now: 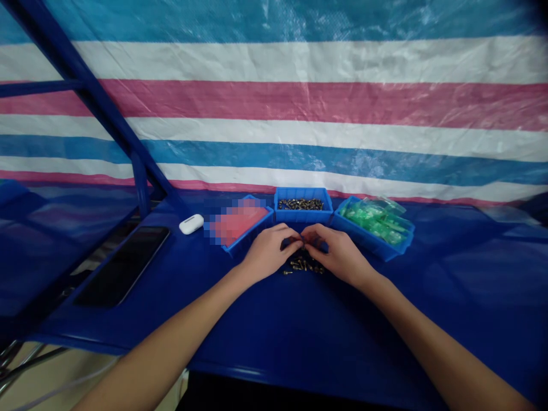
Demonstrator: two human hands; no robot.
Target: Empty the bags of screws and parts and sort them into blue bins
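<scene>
My left hand (272, 249) and my right hand (336, 251) meet fingertip to fingertip above the blue table (274, 331). Both are pinched closed around something too small to make out. Just below the fingers lies a loose pile of small brass-coloured screws (302, 264), with a single screw (287, 273) a little to its left. Behind my hands, a blue bin (303, 216) holds many small metal parts. A second blue bin (252, 233) on the left has pixelated red contents. The third blue bin (377, 241), on the right, contains green items in clear plastic bags (379, 220).
A black phone (124, 265) lies at the left of the table, near a white case (191, 224). A dark blue metal frame (98, 105) slants down at the left. Behind the bins hangs a striped plastic sheet (299, 103).
</scene>
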